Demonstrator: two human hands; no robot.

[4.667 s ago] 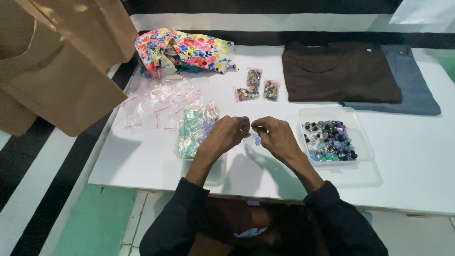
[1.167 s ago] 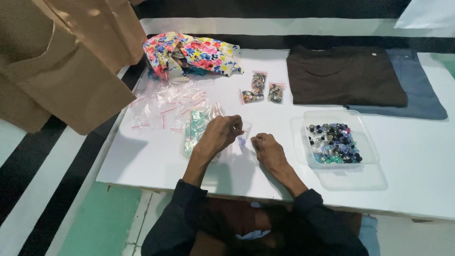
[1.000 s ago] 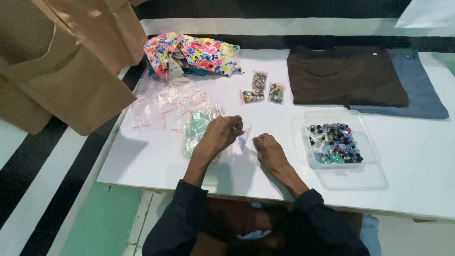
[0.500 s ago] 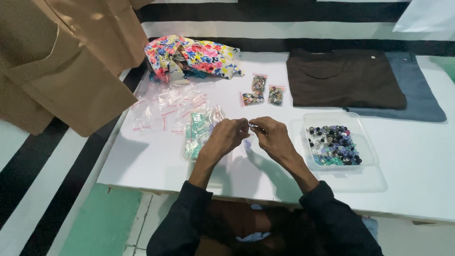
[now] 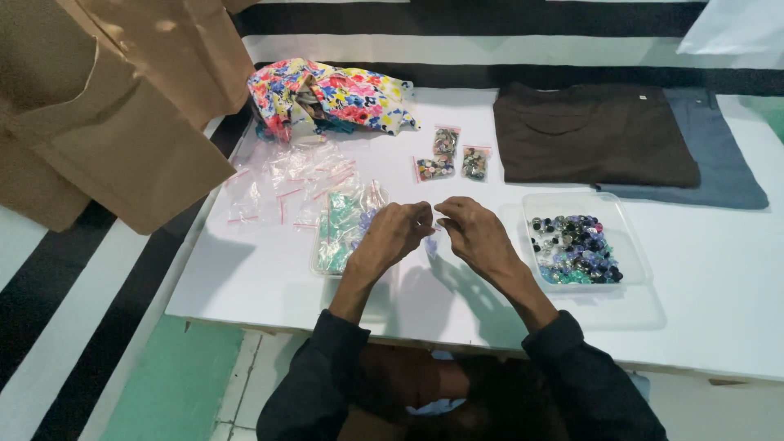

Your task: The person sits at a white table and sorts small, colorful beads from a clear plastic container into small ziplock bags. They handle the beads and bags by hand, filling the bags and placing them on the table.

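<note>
Raised off the white table [image 5: 245,278] and drawn together since a second ago: left hand [image 5: 396,237] and right hand [image 5: 474,233], fingertips pinched on a small clear bag [image 5: 431,237] between them, mostly hidden, its long axis impossible to tell. Striped floor around. Beside: clear tray of beads [image 5: 576,249], pile of empty bags [image 5: 294,184], three filled packets [image 5: 453,155].

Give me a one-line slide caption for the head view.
Both hands pinch a small clear plastic bag above the white table.

1 head view, steeply down, fairly near, over white table [image 5: 245,278]
</note>
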